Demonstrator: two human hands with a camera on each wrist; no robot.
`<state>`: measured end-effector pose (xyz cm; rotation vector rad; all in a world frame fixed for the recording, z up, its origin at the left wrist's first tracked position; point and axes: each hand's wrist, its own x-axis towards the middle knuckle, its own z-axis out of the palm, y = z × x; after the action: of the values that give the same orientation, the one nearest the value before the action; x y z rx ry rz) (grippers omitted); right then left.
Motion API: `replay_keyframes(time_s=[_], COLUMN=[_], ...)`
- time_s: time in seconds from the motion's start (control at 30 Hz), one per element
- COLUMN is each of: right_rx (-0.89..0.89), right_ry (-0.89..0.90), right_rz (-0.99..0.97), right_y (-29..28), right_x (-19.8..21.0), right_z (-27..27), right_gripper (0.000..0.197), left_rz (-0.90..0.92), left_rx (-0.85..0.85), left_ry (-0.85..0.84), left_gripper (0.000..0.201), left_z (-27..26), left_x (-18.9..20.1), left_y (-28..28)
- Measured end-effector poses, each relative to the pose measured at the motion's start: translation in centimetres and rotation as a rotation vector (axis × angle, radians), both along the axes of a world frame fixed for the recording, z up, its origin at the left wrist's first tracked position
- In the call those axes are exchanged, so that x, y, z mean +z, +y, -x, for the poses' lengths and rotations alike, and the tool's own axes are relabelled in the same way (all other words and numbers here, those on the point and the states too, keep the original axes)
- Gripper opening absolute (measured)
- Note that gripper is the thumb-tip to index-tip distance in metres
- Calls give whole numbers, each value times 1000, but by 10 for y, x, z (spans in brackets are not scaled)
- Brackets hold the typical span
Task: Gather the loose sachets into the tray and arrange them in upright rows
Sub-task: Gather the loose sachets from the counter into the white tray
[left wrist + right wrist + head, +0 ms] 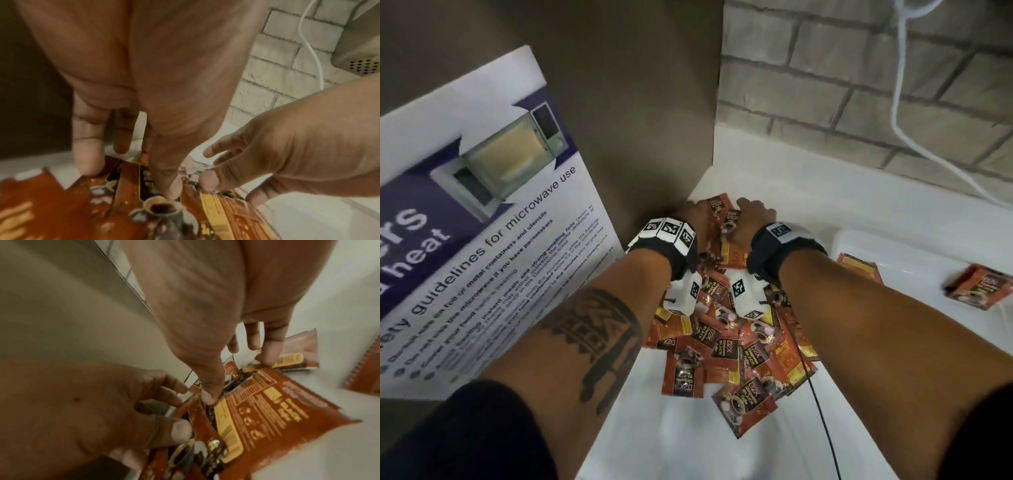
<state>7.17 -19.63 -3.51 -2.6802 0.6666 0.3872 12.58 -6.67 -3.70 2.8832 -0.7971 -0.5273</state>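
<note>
From the head view, both hands are reaching into the far end of a heap of sachets (726, 329) lying flat and jumbled on the white bench (808, 212). The left hand (693, 212) and right hand (753, 214) are working side by side, with most of the heap spreading back beneath the wrists. To the right of the grip, a white tray (866, 240) is sitting near the bench edge with two loose sachets (977, 286) lying flat in or on it; I cannot tell which.

From the left wrist view, the left hand (148, 81) is reaching down with straight fingers, its thumb (172, 190) pressing on a sachet (144, 186); the grip is open, pinning rather than clasping. The right hand (298, 154) is working just beside it.

From the right wrist view, the right hand (205, 313) is likewise pressing straight fingers onto a sachet (277, 410), not closing around it, while the left hand (98, 402) is curling its thumb and fingers against the packet edges just to the left.

By my judgement the task is barely starting: nothing is standing upright, and nearly the whole heap is waiting to be gathered.
</note>
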Motion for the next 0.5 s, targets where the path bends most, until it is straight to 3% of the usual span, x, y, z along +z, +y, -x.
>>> replay_keyframes(time_s=[0.13, 0.27, 0.37, 0.43, 0.5], right_rx=[-12, 5, -107, -181, -224], right_ry=[-63, -105, -172, -166, -32], right_rz=[8, -32, -41, -94, -148], right_y=[0, -4, -21, -36, -46], right_x=[-3, 15, 44, 59, 61], right_z=[-7, -3, 1, 6, 15], right_gripper=[62, 21, 25, 25, 30], left_rz=[-76, -185, -240, -243, -245], left_rx=[-26, -52, -86, -109, -118], left_ry=[-6, 15, 76, 84, 84], left_gripper=[77, 62, 36, 43, 43], left_z=[-7, -13, -15, -23, -29], left_x=[-1, 2, 13, 10, 18], left_y=[-1, -6, -12, -16, -22])
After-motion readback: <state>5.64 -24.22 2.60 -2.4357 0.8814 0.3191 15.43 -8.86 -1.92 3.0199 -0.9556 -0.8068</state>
